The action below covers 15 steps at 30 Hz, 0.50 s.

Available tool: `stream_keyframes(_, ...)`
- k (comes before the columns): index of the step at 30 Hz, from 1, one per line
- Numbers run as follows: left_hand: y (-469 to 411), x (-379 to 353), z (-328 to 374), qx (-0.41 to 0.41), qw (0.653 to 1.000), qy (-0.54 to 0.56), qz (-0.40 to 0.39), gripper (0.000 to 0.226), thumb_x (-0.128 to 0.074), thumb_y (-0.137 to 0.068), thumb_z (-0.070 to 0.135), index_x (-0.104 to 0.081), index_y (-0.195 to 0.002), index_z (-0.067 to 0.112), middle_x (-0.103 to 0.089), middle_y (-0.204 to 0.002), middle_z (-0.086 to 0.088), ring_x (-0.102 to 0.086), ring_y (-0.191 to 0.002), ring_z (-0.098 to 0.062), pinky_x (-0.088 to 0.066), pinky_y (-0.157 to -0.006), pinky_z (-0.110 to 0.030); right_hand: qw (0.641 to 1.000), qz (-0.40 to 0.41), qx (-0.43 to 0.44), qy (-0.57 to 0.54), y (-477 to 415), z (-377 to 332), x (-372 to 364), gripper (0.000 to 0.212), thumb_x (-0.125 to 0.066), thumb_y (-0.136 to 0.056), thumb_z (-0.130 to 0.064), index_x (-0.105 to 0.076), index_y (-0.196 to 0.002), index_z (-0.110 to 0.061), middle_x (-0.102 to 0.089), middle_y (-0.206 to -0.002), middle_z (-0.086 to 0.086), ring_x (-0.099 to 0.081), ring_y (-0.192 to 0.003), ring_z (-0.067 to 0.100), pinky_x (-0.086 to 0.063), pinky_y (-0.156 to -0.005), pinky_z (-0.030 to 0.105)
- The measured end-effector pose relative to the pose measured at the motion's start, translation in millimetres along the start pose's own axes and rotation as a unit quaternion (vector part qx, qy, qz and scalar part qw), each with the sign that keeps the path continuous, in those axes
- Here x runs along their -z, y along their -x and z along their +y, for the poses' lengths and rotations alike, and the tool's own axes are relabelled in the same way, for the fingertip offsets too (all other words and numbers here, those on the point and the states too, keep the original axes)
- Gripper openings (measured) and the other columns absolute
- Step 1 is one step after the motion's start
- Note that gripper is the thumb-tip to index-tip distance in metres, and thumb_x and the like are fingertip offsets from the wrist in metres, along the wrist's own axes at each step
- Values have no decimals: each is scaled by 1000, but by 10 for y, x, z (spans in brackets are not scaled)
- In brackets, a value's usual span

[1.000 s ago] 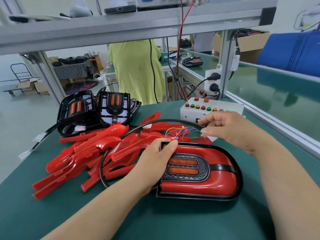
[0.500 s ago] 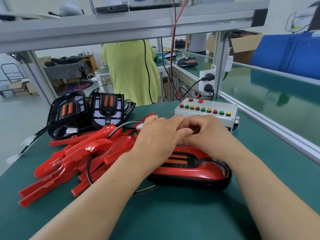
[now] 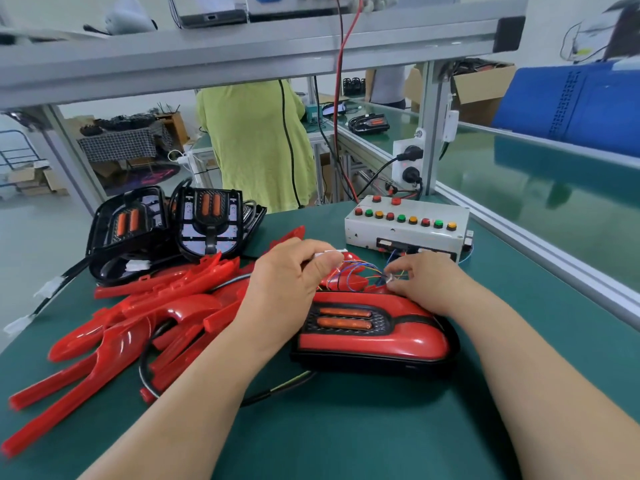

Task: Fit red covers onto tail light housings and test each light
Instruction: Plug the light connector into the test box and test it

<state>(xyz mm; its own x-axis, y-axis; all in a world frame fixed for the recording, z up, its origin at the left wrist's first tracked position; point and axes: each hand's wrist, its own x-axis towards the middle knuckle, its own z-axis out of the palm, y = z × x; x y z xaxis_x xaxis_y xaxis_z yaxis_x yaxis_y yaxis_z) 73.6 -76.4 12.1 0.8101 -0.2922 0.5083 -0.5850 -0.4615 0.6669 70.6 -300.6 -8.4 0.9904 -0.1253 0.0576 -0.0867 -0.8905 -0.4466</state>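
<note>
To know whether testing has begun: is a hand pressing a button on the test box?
No, left hand and right hand hold wire connectors, short of the test box.

Green table mat [image 3: 346, 438] under an aluminium frame beam [image 3: 242, 60], with 1 red cable [image 3: 341, 64] hanging past the beam. Behind the table: 1 person in a yellow-green shirt [image 3: 256, 143], back turned, and 1 table with a checked cloth [image 3: 121, 143] at far left. To the right: 1 white socket block [image 3: 408, 161] with 2 black plugs on the frame post, 1 green conveyor belt [image 3: 536, 188], 1 blue crate [image 3: 571, 102], and 1 cardboard box [image 3: 481, 95].
</note>
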Motion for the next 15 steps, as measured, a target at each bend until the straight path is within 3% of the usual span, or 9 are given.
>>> stream_keyframes(2, 7, -32, -42, 7, 1000, 8, -3, 33, -52, -86, 56, -72, -87, 30, -67, -84, 10, -62, -83, -5, -46, -81, -24, 1000, -2, 5, 13, -8, -23, -27, 25, -66, -90, -34, -71, -115, -33, -66, -111, 1, -60, -109, 21, -43, -86, 27)
stream_keyframes(5, -3, -34, -97, 26, 999, 29, -4, 30, -54, -86, 53, -71, -87, 30, -71, -89, 10, -65, -90, -5, -48, -84, -23, 1000, 9, 8, 3, -13, -36, -27, 13, -63, -91, -29, -64, -103, -33, -58, -91, -5, -61, -99, 22, -43, -78, 29)
stream_keyframes(9, -38, 16, -113, 40, 995, 92, -14, 15, -62, -89, 42, -72, -87, 32, -73, -88, 20, -65, -86, 3, -46, -80, -11, 991, 120, 38, -40, -4, -46, -6, 20, -50, -97, -17, -58, -114, -23, -64, -87, 4, -56, -76, 22, -46, -70, 34)
stream_keyframes(12, -57, 39, -124, 50, 989, 141, -17, 9, -67, -91, 24, -74, -91, 29, -69, -76, 23, -59, -71, 8, -42, -71, -5, 969, 158, 70, -178, 42, -121, 42, 27, -49, -96, -10, -58, -112, -31, -64, -84, -5, -57, -70, 3, -42, -66, 20)
stream_keyframes(15, -71, 41, -141, 66, 981, 180, -12, 11, -69, -90, 18, -75, -96, 24, -73, -82, 17, -61, -74, 5, -47, -76, -12, 936, 142, 84, -312, 92, -220, 25, 19, -58, -94, -27, -59, -101, -45, -66, -80, -19, -58, -68, -4, -39, -62, 7)
